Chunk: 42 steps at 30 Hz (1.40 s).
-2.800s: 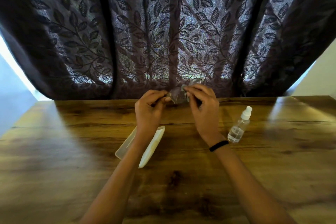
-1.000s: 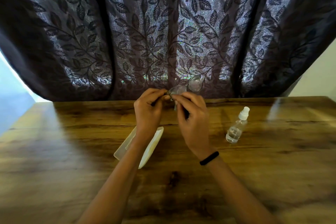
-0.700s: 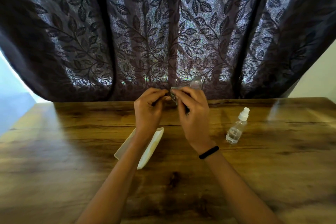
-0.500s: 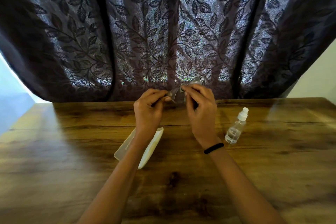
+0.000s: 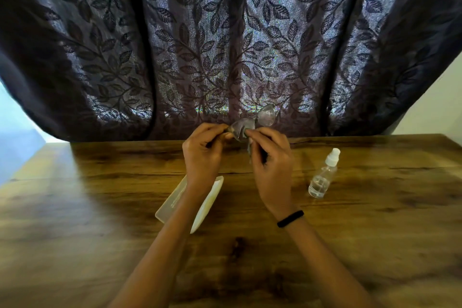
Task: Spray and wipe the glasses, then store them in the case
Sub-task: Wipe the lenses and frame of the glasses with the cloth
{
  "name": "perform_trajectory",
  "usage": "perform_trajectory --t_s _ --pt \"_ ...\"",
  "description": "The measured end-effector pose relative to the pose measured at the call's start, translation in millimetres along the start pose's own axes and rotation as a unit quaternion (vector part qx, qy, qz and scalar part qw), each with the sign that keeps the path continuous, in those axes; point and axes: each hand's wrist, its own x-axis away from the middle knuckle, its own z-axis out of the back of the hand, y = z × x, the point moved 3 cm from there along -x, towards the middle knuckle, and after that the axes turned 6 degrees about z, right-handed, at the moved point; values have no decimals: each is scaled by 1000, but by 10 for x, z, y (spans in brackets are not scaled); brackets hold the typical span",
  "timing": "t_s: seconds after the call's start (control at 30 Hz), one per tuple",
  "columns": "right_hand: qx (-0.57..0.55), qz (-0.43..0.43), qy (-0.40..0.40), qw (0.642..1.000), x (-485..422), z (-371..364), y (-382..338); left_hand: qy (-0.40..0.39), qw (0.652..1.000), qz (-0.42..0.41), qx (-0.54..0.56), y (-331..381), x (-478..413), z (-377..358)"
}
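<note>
Clear glasses (image 5: 266, 117) held over the table's (image 5: 75, 220) far edge.
Beyond the open case (image 5: 210, 204), the left hand's (image 5: 202, 155) grip pinches one end of the glasses; the right hand (image 5: 271, 165) pinches a grey cloth (image 5: 240, 129) on one lens. Table wood stretches left of the case; the spray bottle (image 5: 322, 175) stands right of it.

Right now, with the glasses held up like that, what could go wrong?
The left hand pinches the glasses above the table while the right hand presses a cloth on them; they might slip and fall. The spray bottle stands near the right wrist and could get knocked over. The open case under the left forearm might get shoved.
</note>
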Motion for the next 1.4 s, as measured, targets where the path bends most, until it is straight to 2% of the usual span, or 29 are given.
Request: perform_trajectory --t_s 0.17,0.3,0.43,0.57,0.83,1.17,1.3,1.4 --pt "-28 -3 -13 1000 38 -53 -94 0 1000 -3 9 8 -9 13" --pt "-112 -48 -31 992 -34 -27 -78 -4 1000 -21 7 18 -14 47" --pt "-127 -74 39 988 -179 148 100 -33 999 7 26 -23 -16 84" --pt "-79 -84 81 990 -297 310 385 -41 998 32 41 -52 6 101" --pt "-1 -53 -11 999 -410 247 612 -70 995 47 56 -19 31 56" --pt "36 30 -67 997 -312 111 309 -64 992 64 84 -20 17 53" --pt "39 44 -66 996 -342 132 352 -64 993 57 76 -8 1 72" --pt "47 6 -52 998 -434 171 492 -63 994 55 76 -8 -10 80"
